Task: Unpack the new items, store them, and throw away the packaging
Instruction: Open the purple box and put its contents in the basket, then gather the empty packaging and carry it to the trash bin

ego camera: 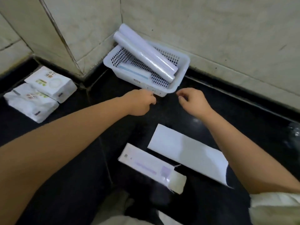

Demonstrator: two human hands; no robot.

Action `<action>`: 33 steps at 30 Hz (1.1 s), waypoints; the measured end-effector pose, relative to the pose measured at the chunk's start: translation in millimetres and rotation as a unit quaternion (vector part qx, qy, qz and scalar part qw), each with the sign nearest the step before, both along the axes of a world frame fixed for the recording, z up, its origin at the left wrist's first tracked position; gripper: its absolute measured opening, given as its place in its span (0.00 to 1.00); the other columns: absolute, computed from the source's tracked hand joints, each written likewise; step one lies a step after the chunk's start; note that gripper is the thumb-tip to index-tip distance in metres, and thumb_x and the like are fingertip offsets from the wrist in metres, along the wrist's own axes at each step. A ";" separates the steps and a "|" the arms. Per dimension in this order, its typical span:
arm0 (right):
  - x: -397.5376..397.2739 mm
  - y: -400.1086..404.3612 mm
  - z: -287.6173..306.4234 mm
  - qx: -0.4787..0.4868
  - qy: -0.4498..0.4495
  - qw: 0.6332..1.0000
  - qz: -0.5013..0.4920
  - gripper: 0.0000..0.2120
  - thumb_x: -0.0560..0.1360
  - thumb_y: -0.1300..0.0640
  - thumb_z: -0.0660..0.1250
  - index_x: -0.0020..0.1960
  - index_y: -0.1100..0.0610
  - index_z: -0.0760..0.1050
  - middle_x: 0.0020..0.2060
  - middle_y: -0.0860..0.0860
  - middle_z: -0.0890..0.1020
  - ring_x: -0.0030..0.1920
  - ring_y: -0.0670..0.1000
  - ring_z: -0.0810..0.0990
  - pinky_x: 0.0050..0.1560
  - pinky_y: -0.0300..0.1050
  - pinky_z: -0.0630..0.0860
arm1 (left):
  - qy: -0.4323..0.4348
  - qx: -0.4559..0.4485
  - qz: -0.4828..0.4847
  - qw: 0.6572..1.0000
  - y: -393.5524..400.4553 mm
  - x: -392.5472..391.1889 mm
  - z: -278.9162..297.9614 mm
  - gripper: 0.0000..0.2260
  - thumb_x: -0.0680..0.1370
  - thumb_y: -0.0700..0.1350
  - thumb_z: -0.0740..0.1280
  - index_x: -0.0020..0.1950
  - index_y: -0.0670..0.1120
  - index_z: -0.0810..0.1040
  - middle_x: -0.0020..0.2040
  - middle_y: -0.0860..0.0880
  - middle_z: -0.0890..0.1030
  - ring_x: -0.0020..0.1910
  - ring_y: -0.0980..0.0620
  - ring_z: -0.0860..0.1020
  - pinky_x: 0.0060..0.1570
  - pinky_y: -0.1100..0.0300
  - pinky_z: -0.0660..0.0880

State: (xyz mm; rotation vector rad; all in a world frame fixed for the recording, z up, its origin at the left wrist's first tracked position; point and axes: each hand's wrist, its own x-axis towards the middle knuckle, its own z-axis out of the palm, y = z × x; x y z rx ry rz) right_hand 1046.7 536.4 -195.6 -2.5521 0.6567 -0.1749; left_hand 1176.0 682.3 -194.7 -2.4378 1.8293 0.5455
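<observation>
A glossy black counter (211,111) ran into a corner of pale, stained wall tiles (211,26). In that corner sat a white perforated plastic basket (116,57) holding two pale lilac rolls wrapped in clear film (146,51), which leaned diagonally with their upper ends jutting over the far rim, and a flat white packet with a blue stripe (134,72) on its floor.

The left hand (139,103) was curled, fingertips at the basket's near wall, apparently touching it and holding nothing else. The right hand (193,101) hovered just beside the near right corner, fingers loosely bent and empty.

The step looked like settling the basket in place. Doing it well would likely mean gripping both near corners evenly and sliding it flat, so the leaning rolls would not tip out.

Room was tight behind, where the walls closed in. Nearer the person lay an opened white cardboard box with lilac print (146,166) and a plain white flat sleeve (186,151), probably packaging for the bin. Two white printed soft packs (42,93) sat well apart at the left.
</observation>
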 end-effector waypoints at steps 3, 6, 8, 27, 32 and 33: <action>-55.8 16.3 -15.4 0.020 0.057 0.998 -0.019 0.13 0.76 0.63 0.62 0.59 0.64 0.76 0.59 0.59 0.80 0.59 0.57 0.77 0.57 0.37 0.67 | 0.054 0.020 -0.035 0.998 37.4 -40.6 -10.7 0.15 0.79 0.44 0.60 0.65 0.45 0.72 0.65 0.45 0.73 0.64 0.47 0.71 0.65 0.49 0.70; -109.6 25.0 -31.4 0.055 0.145 0.988 -0.022 0.21 0.75 0.55 0.66 0.65 0.62 0.71 0.65 0.58 0.75 0.65 0.56 0.73 0.65 0.45 0.67 | 0.086 0.038 -0.065 0.993 75.9 -75.1 -30.1 0.20 0.77 0.52 0.63 0.68 0.47 0.69 0.66 0.48 0.72 0.64 0.49 0.70 0.66 0.54 0.68; -140.9 28.9 -39.2 0.051 0.199 0.979 -0.014 0.28 0.72 0.51 0.70 0.68 0.60 0.68 0.68 0.57 0.72 0.68 0.56 0.69 0.68 0.47 0.64 | 0.072 0.069 -0.087 0.991 94.6 -91.8 -43.8 0.28 0.75 0.55 0.64 0.72 0.47 0.62 0.71 0.48 0.67 0.69 0.48 0.65 0.70 0.54 0.63; -271.7 12.6 -46.6 0.037 0.036 0.980 -0.191 0.11 0.75 0.61 0.65 0.39 0.68 0.77 0.38 0.63 0.80 0.42 0.58 0.78 0.43 0.45 0.70 | 0.068 0.008 0.096 0.993 59.6 -168.1 -34.9 0.28 0.68 0.51 0.73 0.64 0.47 0.68 0.61 0.48 0.70 0.60 0.49 0.68 0.57 0.57 0.70; -348.0 -23.6 -7.8 0.192 -0.121 0.906 -0.357 0.08 0.74 0.66 0.65 0.36 0.62 0.77 0.27 0.52 0.73 0.24 0.41 0.72 0.22 0.26 0.65 | 0.101 -0.069 0.096 0.988 -22.2 -239.6 -13.2 0.24 0.66 0.51 0.75 0.58 0.44 0.72 0.57 0.44 0.73 0.58 0.46 0.72 0.55 0.53 0.73; -366.5 -32.0 -5.8 0.192 -0.123 0.895 -0.383 0.11 0.74 0.65 0.65 0.33 0.60 0.75 0.27 0.51 0.73 0.25 0.41 0.71 0.22 0.27 0.64 | 0.103 -0.075 0.083 0.988 -39.3 -256.4 -11.3 0.26 0.66 0.51 0.75 0.59 0.45 0.72 0.58 0.45 0.73 0.59 0.46 0.71 0.56 0.52 0.73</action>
